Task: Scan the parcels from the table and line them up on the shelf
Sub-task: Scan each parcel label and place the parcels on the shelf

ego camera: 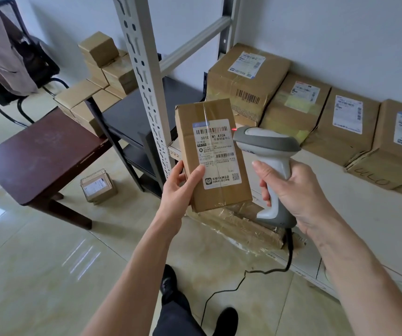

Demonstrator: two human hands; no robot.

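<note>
Right hand (299,190) clenches scanner (268,151), nose pointing left at parcel (213,154). Left hand (180,187) grasps parcel's lower left edge, upright, long axis near vertical, label facing camera, before shelf (340,214).

A parcel held up to a handheld scanner beside a metal shelf.

The left hand (179,184) grips a small brown parcel (213,154) by its lower left edge, label facing up, thumb on the front. The right hand (294,190) is wrapped round the handle of a grey and white scanner (266,151), whose nose shows a red light just right of the label's top barcode. Far right, four labelled boxes (299,103) sit in a row on the shelf (355,214). Left stands a dark table (40,158), with one small box (98,186) on the floor near it.
</note>
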